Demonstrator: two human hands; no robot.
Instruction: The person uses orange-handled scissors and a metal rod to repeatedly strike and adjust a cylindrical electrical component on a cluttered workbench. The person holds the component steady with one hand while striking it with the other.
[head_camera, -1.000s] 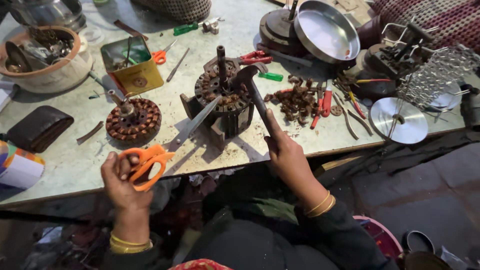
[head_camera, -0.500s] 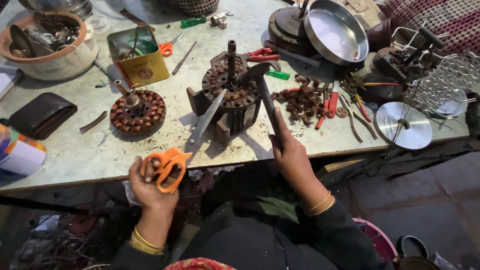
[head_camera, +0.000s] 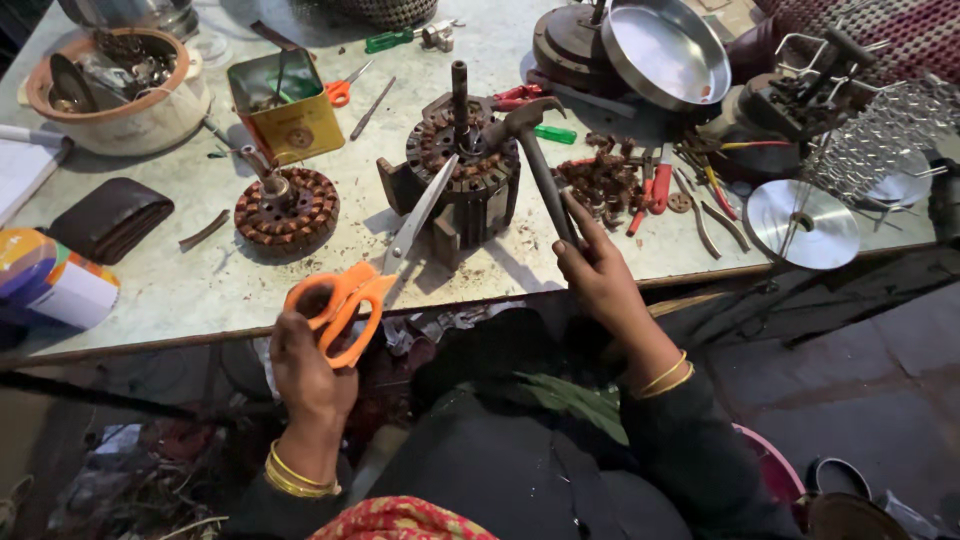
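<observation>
Holding scissors and hammer over a motor stator at the workbench.

Left hand (head_camera: 308, 368) closed on the orange handles of the scissors (head_camera: 375, 268); blades point far-right, tips against the stator (head_camera: 462, 175) at table centre. Right hand (head_camera: 598, 275) wrapped round the hammer (head_camera: 538, 150) handle, head resting on the stator's top. Second wound stator (head_camera: 287, 211) lies left; yellow tin (head_camera: 285, 108) farther left; steel bowl (head_camera: 664, 52) far right.
</observation>
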